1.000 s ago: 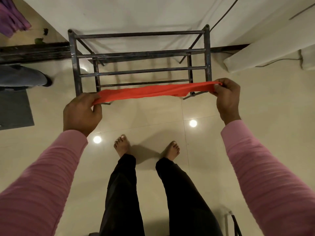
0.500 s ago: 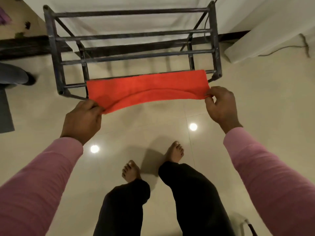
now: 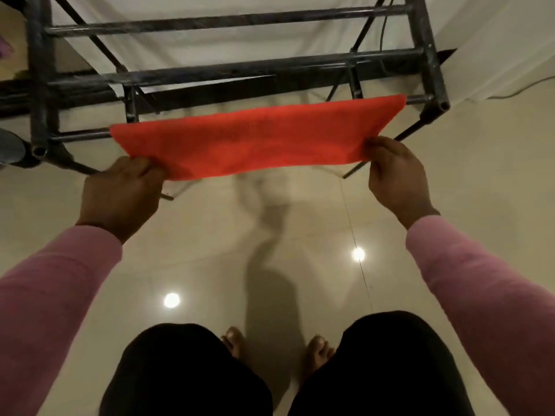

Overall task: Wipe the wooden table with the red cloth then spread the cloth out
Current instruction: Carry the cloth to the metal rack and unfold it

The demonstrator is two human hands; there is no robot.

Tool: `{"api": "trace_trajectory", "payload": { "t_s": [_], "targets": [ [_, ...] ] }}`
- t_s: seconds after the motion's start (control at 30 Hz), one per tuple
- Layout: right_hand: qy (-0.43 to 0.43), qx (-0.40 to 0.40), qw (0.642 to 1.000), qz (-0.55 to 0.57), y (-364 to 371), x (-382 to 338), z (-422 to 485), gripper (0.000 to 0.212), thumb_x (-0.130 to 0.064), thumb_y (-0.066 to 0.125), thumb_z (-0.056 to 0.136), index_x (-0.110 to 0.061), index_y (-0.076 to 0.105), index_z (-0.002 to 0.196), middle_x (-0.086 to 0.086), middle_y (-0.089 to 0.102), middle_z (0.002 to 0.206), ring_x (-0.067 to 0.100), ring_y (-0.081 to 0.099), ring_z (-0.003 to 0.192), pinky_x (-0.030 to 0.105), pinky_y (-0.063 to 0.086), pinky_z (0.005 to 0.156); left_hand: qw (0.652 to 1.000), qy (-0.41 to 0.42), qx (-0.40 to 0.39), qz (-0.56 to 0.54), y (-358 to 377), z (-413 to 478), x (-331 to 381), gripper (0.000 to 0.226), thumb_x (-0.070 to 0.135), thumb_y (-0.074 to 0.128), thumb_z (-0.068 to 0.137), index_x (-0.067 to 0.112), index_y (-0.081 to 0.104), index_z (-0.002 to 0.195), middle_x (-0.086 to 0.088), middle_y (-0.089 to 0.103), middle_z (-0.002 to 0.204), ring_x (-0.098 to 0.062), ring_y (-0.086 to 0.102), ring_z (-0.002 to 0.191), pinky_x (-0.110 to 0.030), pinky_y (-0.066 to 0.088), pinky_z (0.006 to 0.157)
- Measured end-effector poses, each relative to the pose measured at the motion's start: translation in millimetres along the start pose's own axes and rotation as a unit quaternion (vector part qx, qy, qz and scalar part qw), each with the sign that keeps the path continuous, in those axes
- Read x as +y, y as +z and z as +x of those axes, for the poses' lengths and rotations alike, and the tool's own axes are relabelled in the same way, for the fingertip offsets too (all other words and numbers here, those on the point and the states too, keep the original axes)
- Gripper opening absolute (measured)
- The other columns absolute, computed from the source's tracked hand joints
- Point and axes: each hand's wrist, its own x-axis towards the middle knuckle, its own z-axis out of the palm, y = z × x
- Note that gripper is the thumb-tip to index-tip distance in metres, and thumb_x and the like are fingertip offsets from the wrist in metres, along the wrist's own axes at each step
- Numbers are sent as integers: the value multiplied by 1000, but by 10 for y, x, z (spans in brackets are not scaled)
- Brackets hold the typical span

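With left hand [image 3: 120, 195], fingers curled under, pinches near-left corner of red cloth [image 3: 258, 136]. With right hand [image 3: 396, 181], thumb against curled fingers, pinches near-right corner. Grips only the cloth in both hands.

Holds cloth up in the air between the two hands, pulled wide into one long band. Looks bright orange-red, plain, no print visible, soft matte surface with a few faint creases. Sags a little along the near edge at the middle; runs straighter along the far edge. Possibly doubled over, cannot tell for sure.

Hangs above glossy beige tile floor [image 3: 210, 235], right at the front of a dark metal rack [image 3: 231, 75]. Overlaps the rack's front lower bar [image 3: 81, 135] along the far edge; touching or just above, cannot tell. Ends near the front-left post on one side and just short of the front-right post on the other.

Rack: open frame of dark tubes, several horizontal bars, diagonal braces, cut off at the top edge of view. Behind and below its bars, a wrinkled white sheet [image 3: 210, 46].

Also in view: pink sleeves [image 3: 51, 283] on both forearms, black trousers [image 3: 186, 370], bare feet [image 3: 319, 349] on the tile, two round light reflections [image 3: 171, 300] on the floor.
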Motion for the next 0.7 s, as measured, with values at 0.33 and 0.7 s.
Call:
{"api": "trace_trajectory", "payload": {
  "t_s": [0.33,0.7],
  "targets": [
    [-19,138,990,-23,513,192,368,32,-3,51,87,-7,66,115,7,63,125,28,57,116,39,51,88,995,-28,95,8,247,151,30,28,18,45,90,6,68,99,-17,62,92,-42,58,82,-45,45,50],
    [-43,73,990,-111,579,322,171,30,0,53,85,-7,70,109,11,63,117,37,55,106,43,53,73,996,-81,17,39,538,94,385,12,9,62,87,9,69,96,-10,63,89,-36,60,81,-38,37,52]
  ]
}}
